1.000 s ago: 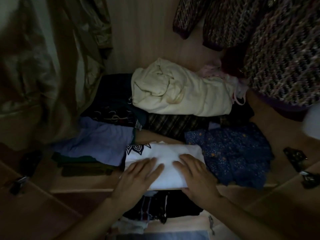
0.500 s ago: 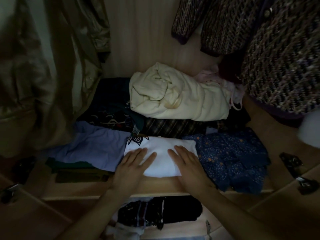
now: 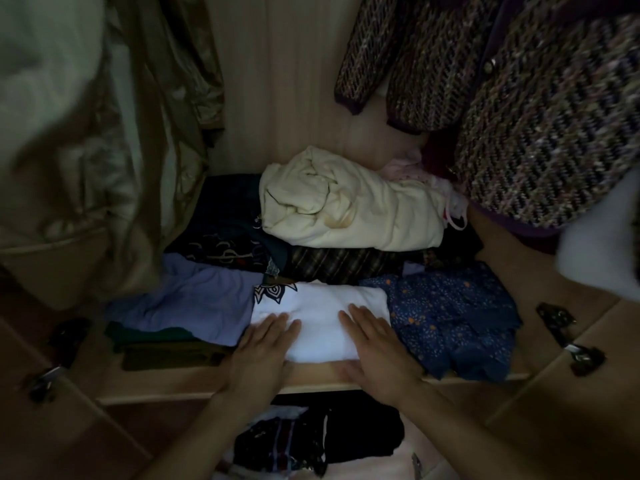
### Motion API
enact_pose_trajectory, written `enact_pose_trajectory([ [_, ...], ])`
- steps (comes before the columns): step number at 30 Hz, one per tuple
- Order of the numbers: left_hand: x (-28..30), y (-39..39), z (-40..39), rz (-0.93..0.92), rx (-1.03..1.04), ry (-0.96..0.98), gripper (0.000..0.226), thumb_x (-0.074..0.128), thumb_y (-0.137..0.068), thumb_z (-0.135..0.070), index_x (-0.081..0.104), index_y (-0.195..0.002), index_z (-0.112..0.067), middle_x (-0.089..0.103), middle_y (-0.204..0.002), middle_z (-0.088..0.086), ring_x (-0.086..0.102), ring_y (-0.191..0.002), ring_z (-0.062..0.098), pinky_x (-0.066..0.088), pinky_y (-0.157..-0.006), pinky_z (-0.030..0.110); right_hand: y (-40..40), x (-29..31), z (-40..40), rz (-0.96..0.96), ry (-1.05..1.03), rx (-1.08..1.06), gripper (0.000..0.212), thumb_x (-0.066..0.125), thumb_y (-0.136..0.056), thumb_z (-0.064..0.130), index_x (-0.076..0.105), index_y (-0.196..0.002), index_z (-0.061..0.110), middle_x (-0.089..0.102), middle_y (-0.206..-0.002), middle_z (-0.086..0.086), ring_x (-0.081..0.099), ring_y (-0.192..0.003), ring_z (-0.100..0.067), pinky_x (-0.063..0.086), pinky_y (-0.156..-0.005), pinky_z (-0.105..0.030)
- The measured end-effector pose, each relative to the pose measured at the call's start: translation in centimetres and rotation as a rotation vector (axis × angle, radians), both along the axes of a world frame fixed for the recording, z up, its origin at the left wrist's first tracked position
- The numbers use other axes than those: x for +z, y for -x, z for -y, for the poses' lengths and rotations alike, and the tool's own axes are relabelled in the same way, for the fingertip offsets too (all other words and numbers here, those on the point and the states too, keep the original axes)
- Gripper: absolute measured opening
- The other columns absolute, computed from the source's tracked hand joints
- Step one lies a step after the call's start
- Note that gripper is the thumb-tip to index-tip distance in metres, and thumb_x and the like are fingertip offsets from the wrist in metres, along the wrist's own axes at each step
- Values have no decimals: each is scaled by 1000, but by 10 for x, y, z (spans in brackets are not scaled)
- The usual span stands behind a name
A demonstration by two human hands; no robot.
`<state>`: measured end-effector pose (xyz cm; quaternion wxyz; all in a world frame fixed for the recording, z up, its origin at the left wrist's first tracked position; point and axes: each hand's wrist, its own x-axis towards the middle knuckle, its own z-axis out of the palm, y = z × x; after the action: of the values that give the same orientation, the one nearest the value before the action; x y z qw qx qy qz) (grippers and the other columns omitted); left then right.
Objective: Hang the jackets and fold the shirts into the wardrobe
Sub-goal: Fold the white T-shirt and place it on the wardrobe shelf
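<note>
A folded white shirt (image 3: 322, 313) with a dark star print at its far left corner lies on the wardrobe shelf (image 3: 207, 382), between a lilac garment and a blue floral one. My left hand (image 3: 263, 351) rests flat on its near left part, fingers together and extended. My right hand (image 3: 374, 348) lies flat on its near right part. Neither hand grips the cloth. A tweed jacket (image 3: 519, 109) hangs at the upper right and a beige jacket (image 3: 114, 140) hangs at the left.
A cream bundle (image 3: 353, 209) sits at the back on dark plaid cloth. A lilac garment (image 3: 194, 306) lies left, a blue floral one (image 3: 446, 313) right. Dark folded clothes (image 3: 311, 441) fill the lower shelf. Door hinges (image 3: 568, 337) flank the opening.
Both hands have pushed the white shirt farther back onto the shelf, away from the front edge. The hands now sit at its near edge, partly over the bare shelf wood.
</note>
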<state>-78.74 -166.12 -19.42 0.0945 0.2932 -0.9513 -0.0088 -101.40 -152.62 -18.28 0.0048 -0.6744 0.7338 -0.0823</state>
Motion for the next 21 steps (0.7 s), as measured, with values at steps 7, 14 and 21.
enact_pose_trajectory([
  [7,10,-8,-2,-112,78,-211,106,-12,-80,-81,39,-151,-22,33,-159,4,30,-147,25,24,-120,42,-14,27,-23,64,86,-183,92,16,-85,79,25,-154,19,21,-162,-9,22,-148,-28,22,-119,-42],
  [14,44,-10,-35,-274,78,-366,105,-2,-74,-89,22,-156,-28,25,-162,0,22,-148,22,20,-121,40,-22,47,-71,72,187,-262,80,27,-92,68,23,-154,17,30,-157,-12,30,-143,-31,29,-116,-45],
  [21,76,-18,-75,-259,45,-250,91,12,-83,-73,30,-155,-21,30,-160,5,25,-147,25,25,-119,41,-38,75,-112,57,233,-236,71,31,-93,59,29,-153,21,31,-158,-7,29,-145,-26,32,-115,-44],
])
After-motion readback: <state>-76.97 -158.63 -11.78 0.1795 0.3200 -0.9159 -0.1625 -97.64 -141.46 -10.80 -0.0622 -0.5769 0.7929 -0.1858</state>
